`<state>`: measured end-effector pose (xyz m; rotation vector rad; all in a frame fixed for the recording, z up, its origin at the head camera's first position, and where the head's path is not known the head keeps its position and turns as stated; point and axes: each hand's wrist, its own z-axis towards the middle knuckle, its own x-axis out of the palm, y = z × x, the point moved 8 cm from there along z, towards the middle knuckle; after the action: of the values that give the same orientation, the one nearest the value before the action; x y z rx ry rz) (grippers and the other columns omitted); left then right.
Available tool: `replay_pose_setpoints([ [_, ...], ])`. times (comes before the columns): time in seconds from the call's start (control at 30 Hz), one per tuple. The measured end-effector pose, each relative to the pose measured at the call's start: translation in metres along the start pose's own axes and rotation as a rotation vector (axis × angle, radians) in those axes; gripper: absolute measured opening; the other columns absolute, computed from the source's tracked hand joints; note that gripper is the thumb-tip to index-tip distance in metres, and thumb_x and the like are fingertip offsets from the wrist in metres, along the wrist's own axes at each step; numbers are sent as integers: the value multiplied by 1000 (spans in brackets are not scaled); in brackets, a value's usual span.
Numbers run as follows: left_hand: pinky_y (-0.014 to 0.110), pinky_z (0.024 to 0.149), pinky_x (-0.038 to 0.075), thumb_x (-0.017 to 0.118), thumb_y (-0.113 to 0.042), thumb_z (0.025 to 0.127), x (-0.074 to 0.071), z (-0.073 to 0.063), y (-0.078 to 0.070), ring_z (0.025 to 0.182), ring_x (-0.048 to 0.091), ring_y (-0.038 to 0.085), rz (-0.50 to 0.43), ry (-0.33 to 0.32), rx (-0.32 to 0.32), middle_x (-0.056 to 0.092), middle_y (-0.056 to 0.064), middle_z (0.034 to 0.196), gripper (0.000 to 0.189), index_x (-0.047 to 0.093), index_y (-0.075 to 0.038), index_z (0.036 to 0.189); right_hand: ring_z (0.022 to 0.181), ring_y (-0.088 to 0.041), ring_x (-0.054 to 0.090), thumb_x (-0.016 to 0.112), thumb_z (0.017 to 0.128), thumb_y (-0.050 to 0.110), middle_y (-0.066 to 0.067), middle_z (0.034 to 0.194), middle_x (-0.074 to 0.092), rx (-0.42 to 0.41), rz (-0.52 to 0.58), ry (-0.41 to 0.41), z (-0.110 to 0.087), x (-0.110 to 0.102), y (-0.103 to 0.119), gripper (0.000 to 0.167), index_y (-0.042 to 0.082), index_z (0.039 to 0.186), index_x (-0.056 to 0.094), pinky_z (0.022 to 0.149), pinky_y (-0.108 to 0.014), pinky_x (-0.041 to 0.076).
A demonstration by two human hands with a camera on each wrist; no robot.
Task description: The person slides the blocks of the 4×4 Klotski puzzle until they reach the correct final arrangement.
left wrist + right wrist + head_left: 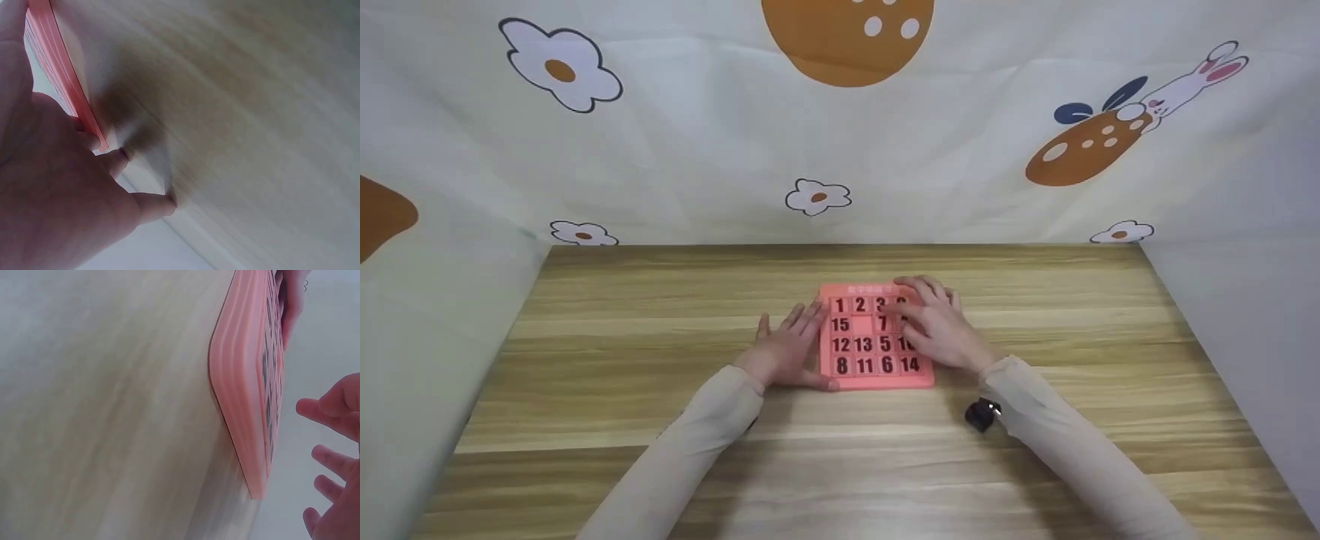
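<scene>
On the tabletop (660,315) lies a puzzle (862,325): left hand (789,349), fingers spread, touching its left edge; right hand (943,324), fingers loosely apart, over its right side.

pink puzzle (877,383), black numerals (867,344), perhaps whitish lettering (861,289)

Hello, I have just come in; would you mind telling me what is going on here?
A person is working at a pink sliding number puzzle on a wooden table. Their left hand rests along its left edge, while their right hand reaches over the right side. The empty slot lies between 15 and 7, and the numbers are not all in order.
</scene>
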<state>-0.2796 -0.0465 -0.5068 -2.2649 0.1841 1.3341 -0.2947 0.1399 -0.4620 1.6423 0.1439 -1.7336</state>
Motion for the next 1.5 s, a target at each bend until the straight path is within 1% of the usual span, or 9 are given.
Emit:
replay_pose_setpoints([
  [0.37,65,109,-3,70,-65,74,-1,-1,0,146,-3,28,0,-6,9,-6,5,162,120,2,-10,156,135,-41,27,59,87,9,-18,147,38,-4,-4,36,10,9,4,34,12,120,69,102,-57,20],
  [0.67,67,110,1,71,-65,75,-1,0,0,146,-2,28,16,-14,11,-3,5,162,119,3,-10,156,135,-37,26,56,89,13,-17,148,36,21,-11,73,19,18,6,37,14,125,66,103,-57,20],
  [0.87,67,110,2,70,-65,75,-2,-1,0,146,-2,28,24,-8,7,-4,5,162,119,3,-10,156,138,-40,20,56,93,18,-17,154,27,46,-20,130,24,25,4,42,16,134,59,106,-60,16],
  [0.93,66,110,2,70,-66,75,-1,0,0,146,-2,28,26,-6,5,-3,5,162,119,3,-10,156,139,-40,18,57,93,20,-16,155,25,23,-18,150,23,27,5,42,16,135,58,106,-61,15],
  [1.1,66,110,1,70,-66,75,-1,-1,0,146,-2,29,22,-1,0,-4,5,162,119,3,-10,156,140,-41,16,59,90,23,-10,155,28,-81,14,203,14,25,11,39,18,128,65,107,-62,12],
  [1.17,66,109,0,70,-66,75,-2,-1,0,146,-2,29,16,-3,4,-4,6,162,119,3,-10,156,140,-42,16,59,89,22,-9,155,28,-93,22,213,10,23,12,39,19,128,65,107,-62,11],
  [1.23,66,109,0,70,-65,74,-3,-1,0,146,-2,29,12,-9,7,-4,6,162,119,3,-10,156,139,-42,17,60,89,21,-11,154,29,-78,13,183,10,19,11,39,18,127,65,107,-62,12],
  [1.4,66,109,-1,71,-65,74,-3,0,-1,146,-2,30,5,-14,15,-4,6,162,120,3,-9,156,135,-37,23,62,87,17,-15,147,35,55,-60,55,13,10,-1,34,10,120,66,103,-57,19],
  [1.5,66,109,-2,70,-65,75,-1,1,0,146,-2,28,10,-6,9,-5,5,162,120,2,-10,156,137,-38,20,61,88,21,-17,149,30,70,-74,99,13,16,-2,39,11,127,62,102,-57,20],
])
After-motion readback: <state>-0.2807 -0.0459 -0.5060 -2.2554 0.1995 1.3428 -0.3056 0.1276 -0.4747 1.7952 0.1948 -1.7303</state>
